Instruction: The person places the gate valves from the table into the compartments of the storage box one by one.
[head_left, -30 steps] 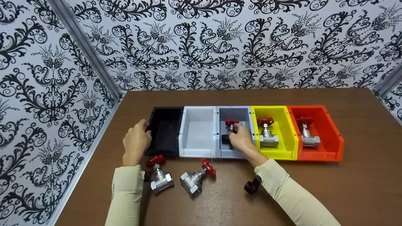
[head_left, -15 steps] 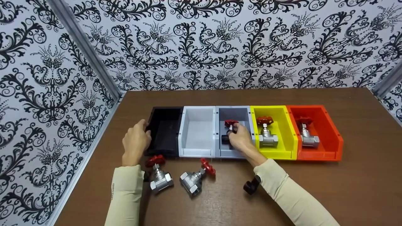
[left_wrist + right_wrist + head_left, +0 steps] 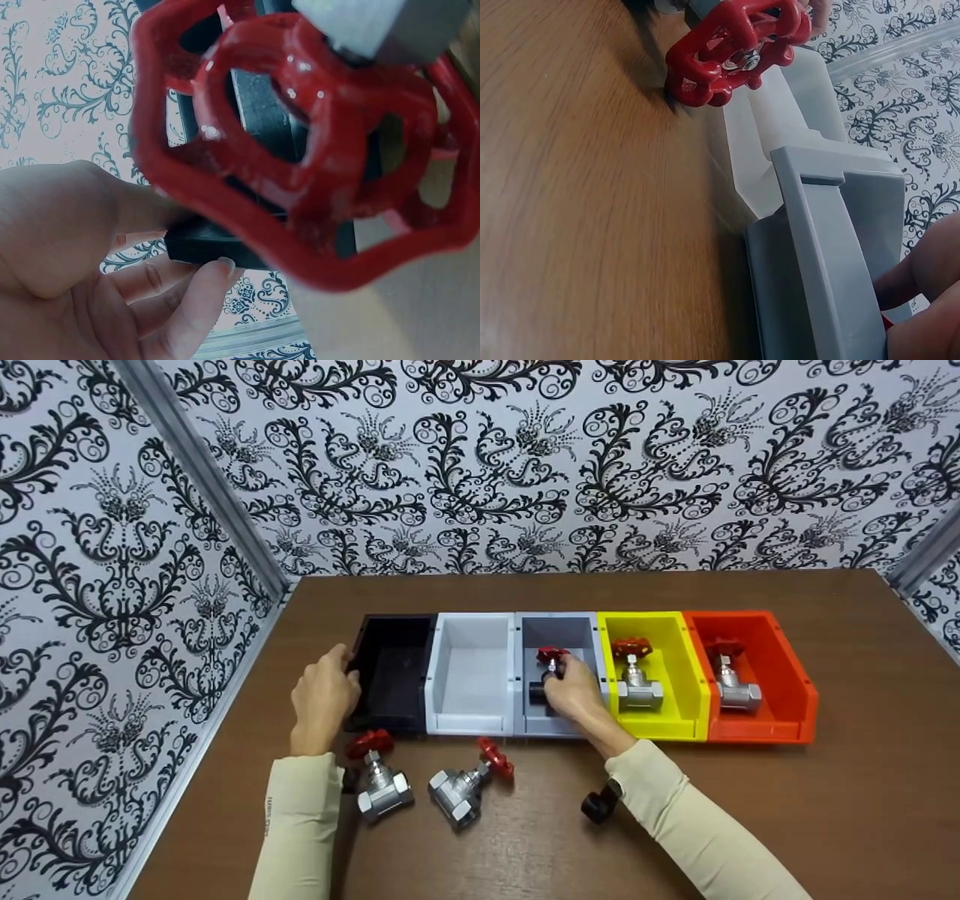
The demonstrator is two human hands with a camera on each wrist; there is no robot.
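In the head view my left hand (image 3: 325, 701) is at the left side of the black bin (image 3: 394, 675); the left wrist view shows its thumb and fingers (image 3: 199, 300) gripping the bin's edge. My right hand (image 3: 577, 690) reaches into the grey bin (image 3: 559, 727) and holds a valve with a red handwheel (image 3: 553, 653) and a dark body (image 3: 538, 692), partly hidden by the fingers. Two silver valves with red handwheels lie on the table before the bins, one valve (image 3: 385, 793) near my left wrist, the other valve (image 3: 457, 796) to its right.
A white bin (image 3: 472, 682) stands between the black and grey ones. Right of them, a yellow bin (image 3: 679, 697) and a red-orange bin (image 3: 780, 690) each hold one silver valve. Patterned walls (image 3: 525, 472) rise behind and left of the brown table (image 3: 862, 810).
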